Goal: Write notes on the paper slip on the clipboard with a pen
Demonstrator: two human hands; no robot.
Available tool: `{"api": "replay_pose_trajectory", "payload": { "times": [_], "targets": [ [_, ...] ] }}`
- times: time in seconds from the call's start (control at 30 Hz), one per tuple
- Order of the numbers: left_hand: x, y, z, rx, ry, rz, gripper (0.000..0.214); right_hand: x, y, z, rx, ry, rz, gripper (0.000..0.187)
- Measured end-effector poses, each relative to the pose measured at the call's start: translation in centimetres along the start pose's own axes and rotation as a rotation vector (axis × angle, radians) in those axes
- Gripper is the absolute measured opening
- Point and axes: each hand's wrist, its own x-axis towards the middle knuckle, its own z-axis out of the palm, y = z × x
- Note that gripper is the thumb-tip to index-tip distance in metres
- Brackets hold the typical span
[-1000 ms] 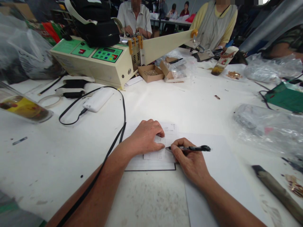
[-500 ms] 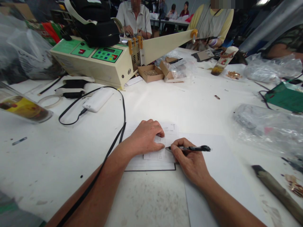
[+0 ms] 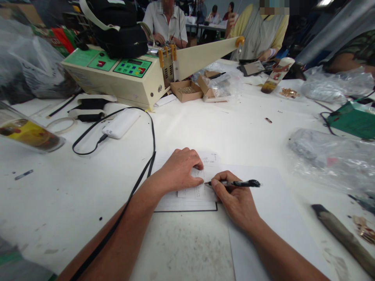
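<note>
Fingers of the right hand (image 3: 238,203) pinch tight around the black pen (image 3: 237,183), its tip touching the small paper slip (image 3: 202,183). Left hand (image 3: 180,169) lies on that slip, fingers curled close together, pressing it down just beside the pen tip on the white table (image 3: 234,128).

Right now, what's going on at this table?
A person sits at a white table, writing on a small paper slip. The left hand presses the slip flat while the right hand holds a black pen with its tip on the paper. A beige machine with a green control panel and a white power bank sit farther back on the left. Other people work at the far side.
</note>
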Motion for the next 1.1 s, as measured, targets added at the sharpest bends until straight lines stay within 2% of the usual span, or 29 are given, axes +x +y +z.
{"api": "replay_pose_trajectory", "payload": {
  "times": [1.1],
  "targets": [
    [0.0,-0.1,0.04,-0.007,0.005,0.008,0.024,0.01,0.32,-0.04,-0.001,0.01,0.009,0.023]
  ]
}}
